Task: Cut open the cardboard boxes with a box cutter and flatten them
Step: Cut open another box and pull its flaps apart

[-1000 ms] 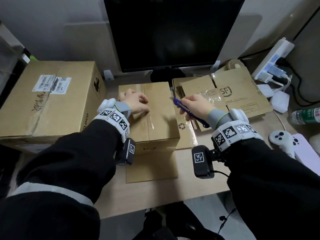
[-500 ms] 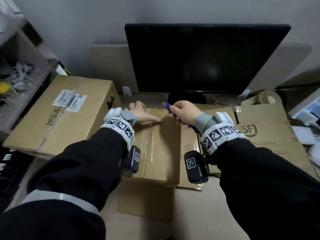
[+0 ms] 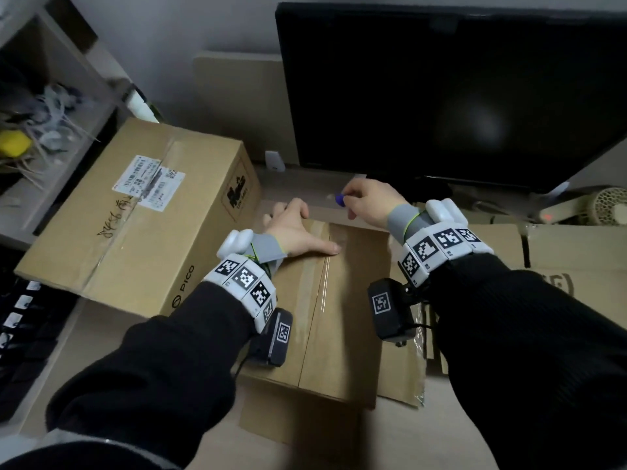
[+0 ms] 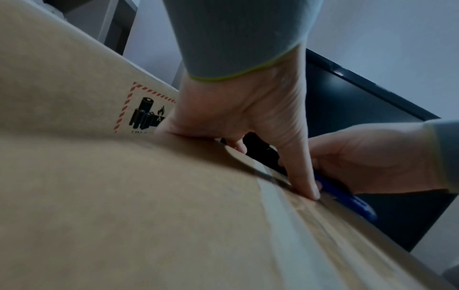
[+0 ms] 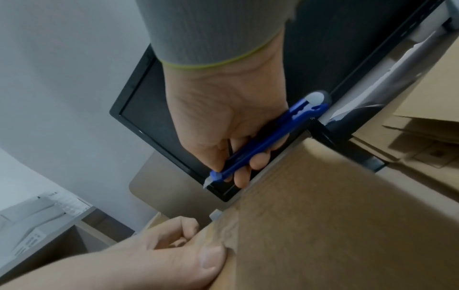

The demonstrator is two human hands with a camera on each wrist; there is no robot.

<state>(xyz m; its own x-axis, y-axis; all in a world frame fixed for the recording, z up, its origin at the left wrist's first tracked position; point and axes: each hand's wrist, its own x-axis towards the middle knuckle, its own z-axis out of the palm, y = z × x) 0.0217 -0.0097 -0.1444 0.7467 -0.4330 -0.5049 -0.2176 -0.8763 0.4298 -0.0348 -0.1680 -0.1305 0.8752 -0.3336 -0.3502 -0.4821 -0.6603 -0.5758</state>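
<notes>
Plainly, the right hand [image 3: 368, 201], fingers clamping the box cutter [image 5: 263, 143], is risking slicing the left hand [image 3: 298, 232], fingers lying apart beside the box's [image 3: 346, 320] tape seam [image 3: 322, 283].

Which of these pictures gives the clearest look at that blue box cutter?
The right wrist view: the box cutter shows nearly whole in the right hand, blade tip out. The left wrist view shows part of its handle; the head view shows only a blue end.
</notes>
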